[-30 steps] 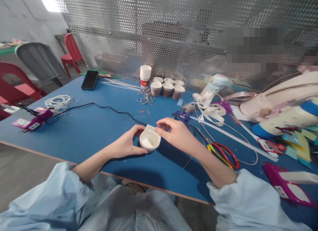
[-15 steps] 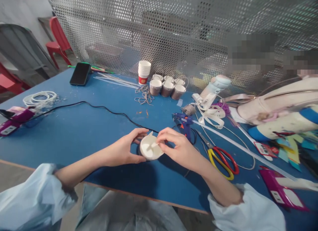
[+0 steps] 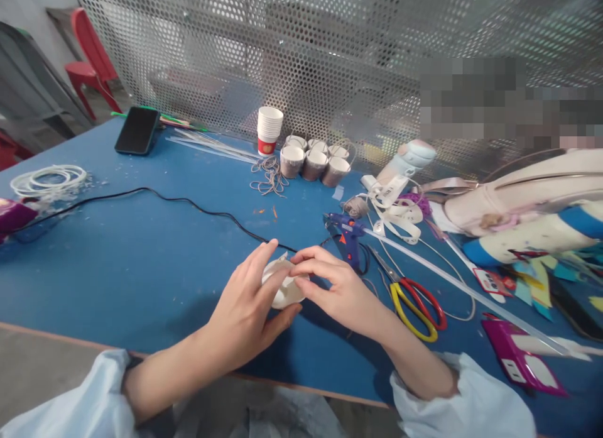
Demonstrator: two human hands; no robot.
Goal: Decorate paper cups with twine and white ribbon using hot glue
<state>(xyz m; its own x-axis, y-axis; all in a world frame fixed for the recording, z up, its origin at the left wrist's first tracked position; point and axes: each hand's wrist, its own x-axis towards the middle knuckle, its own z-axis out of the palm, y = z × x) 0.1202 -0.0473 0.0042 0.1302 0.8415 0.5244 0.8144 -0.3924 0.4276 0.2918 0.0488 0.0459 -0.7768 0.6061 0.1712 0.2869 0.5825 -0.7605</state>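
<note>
In front of me is a small white paper cup (image 3: 286, 295), its open mouth facing up and partly covered by my fingers. A little pointed tip sticks up at its far rim. My left hand (image 3: 252, 300) is closed round the cup's left side, thumb at the near side and index finger reaching over the mouth. From the right, my right hand (image 3: 332, 284) has its fingertips pinched together at the cup's mouth, touching my left index finger. What lies between those right fingertips is hidden.
Right of my hands lie a blue glue gun (image 3: 347, 234) and scissors (image 3: 417, 306) with red and yellow handles. Further back stand several wrapped cups (image 3: 313, 164) and a stack of paper cups (image 3: 269, 130). A black cable (image 3: 188, 201) crosses the table; a phone (image 3: 137, 130) lies back left.
My left hand has shifted from the cup's side to over it, its index finger now at the mouth by my right fingertips. The view has shifted slightly.
</note>
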